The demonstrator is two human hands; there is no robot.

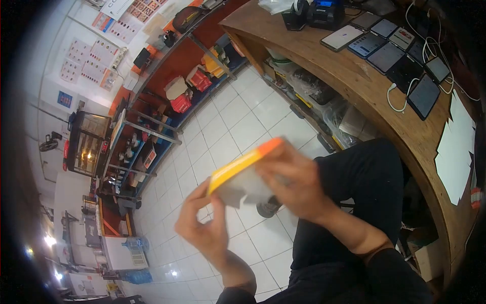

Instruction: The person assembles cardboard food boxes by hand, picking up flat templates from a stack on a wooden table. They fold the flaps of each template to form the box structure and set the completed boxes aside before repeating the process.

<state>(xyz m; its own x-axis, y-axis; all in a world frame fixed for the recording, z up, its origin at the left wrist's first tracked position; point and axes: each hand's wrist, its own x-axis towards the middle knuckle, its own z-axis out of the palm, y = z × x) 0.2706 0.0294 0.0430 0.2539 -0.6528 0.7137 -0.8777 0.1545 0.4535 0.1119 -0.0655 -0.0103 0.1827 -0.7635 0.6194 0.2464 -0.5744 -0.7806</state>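
Note:
Both my hands hold a small flat cardboard box (238, 175) with a yellow and orange edge and a grey inside, in front of me above the floor. My left hand (202, 223) grips its lower left corner from below, thumb up against the grey flap. My right hand (296, 182) covers the box's right side, fingers curled over it. The box is tilted, its orange end up to the right. The picture is blurred around the hands.
A curved wooden counter (354, 76) runs along the right, carrying several tablets and phones (395, 53), cables, white paper sheets (455, 152) and a black printer (324, 12). Bags and boxes sit under it. Shelves (172, 96) with goods line the far wall. White tiled floor (228, 126) lies between.

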